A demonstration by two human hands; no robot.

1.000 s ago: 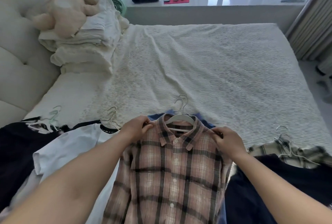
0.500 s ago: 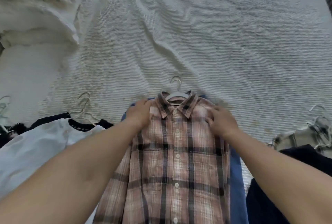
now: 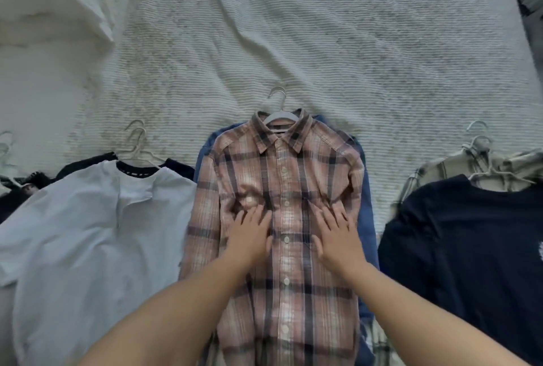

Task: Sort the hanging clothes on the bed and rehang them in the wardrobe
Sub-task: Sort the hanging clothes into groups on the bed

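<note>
Head view: sorting underway, nothing rehung yet as far as I can see.
Left hand (image 3: 249, 236) and right hand (image 3: 338, 233) press flat, fingers straight, on the pink plaid shirt (image 3: 279, 189) on the bed (image 3: 293, 42); white shirt (image 3: 88, 218) left of them, navy tee (image 3: 470, 248) right, all on hangers.

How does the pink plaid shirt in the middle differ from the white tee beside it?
The pink plaid shirt has a collar and front buttons; the white tee has a plain round dark-trimmed neck. Both hands press flat on the plaid shirt; the tee lies untouched and more rumpled. Both are on hangers on the bed.
</note>
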